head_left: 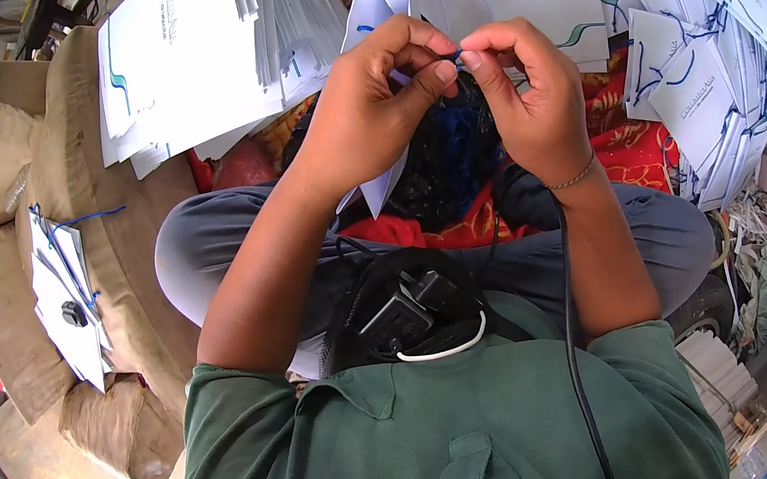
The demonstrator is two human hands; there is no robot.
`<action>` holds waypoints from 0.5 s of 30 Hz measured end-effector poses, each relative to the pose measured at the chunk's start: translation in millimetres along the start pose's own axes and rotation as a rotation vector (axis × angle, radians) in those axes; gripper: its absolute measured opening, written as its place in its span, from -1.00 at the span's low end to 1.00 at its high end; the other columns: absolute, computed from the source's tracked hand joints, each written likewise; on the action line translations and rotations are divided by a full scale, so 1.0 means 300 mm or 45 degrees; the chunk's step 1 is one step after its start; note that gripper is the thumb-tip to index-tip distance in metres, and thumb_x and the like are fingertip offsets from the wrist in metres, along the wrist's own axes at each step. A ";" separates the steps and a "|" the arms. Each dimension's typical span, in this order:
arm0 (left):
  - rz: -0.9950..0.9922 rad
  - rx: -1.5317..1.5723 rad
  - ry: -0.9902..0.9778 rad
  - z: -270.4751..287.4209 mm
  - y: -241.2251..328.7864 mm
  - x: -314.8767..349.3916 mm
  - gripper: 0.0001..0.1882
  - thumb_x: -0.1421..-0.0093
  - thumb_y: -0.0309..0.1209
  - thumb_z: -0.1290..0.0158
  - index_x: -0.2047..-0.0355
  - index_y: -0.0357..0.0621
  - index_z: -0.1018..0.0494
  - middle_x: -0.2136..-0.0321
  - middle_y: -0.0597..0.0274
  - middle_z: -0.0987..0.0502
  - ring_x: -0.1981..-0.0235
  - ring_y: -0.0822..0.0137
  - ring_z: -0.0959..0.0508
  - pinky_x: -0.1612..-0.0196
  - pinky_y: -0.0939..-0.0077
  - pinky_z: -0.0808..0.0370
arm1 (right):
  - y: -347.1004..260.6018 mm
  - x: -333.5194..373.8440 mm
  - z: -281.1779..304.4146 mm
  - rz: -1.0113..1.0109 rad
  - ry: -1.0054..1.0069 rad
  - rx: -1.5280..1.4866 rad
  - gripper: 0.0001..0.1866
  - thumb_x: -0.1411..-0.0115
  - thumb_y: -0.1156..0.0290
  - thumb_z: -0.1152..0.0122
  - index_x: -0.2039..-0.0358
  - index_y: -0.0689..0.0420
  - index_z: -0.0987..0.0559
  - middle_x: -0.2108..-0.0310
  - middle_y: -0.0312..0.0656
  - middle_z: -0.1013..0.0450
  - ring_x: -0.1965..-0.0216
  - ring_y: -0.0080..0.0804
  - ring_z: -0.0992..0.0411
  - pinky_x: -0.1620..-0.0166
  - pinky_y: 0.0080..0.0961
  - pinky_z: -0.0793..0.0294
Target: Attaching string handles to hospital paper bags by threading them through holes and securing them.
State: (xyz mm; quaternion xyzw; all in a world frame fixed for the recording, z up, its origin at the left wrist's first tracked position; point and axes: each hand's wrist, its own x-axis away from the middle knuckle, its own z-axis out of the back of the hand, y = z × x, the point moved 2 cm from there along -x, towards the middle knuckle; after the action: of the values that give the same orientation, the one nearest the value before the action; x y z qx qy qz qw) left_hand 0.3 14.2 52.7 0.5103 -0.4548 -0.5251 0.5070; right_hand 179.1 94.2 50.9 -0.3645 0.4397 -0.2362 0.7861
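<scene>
My left hand (379, 93) and my right hand (534, 93) meet in front of me, fingertips nearly touching. Both pinch a short piece of blue cord (454, 55) between thumb and fingers. Behind my left hand, partly hidden by it, stands a white paper bag (373, 4) with a folded, pointed top; whether the pinched cord runs to it I cannot tell. Below the hands, between my crossed legs, lies a black plastic bag (443, 169) with a tangle of blue cord in it.
A tall stack of flat white paper bags (181, 60) lies at the far left. Finished-looking bags with blue cord handles (693, 86) pile up on the right. A brown sofa (68, 140) with more white bags (64, 298) stands left. Red patterned cloth (634, 157) covers the ground.
</scene>
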 end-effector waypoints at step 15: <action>-0.126 -0.013 0.084 -0.011 -0.035 0.005 -0.69 -0.47 -0.57 -0.17 -0.19 -0.19 -0.60 -0.10 0.24 -0.63 -0.07 0.37 -0.63 -0.06 0.47 -0.59 | 0.020 0.059 -0.087 0.087 0.170 0.262 -0.83 -0.47 0.39 -0.34 0.22 0.16 -0.54 0.39 -0.10 -0.45 0.42 -0.05 -0.47 0.35 -0.18 -0.44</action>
State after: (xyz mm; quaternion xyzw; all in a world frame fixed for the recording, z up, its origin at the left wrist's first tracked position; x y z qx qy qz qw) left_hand 2.8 13.7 42.0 0.5467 -0.4095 -0.5347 0.4976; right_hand 165.7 76.1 27.9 -0.2502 0.4765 -0.2769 0.7960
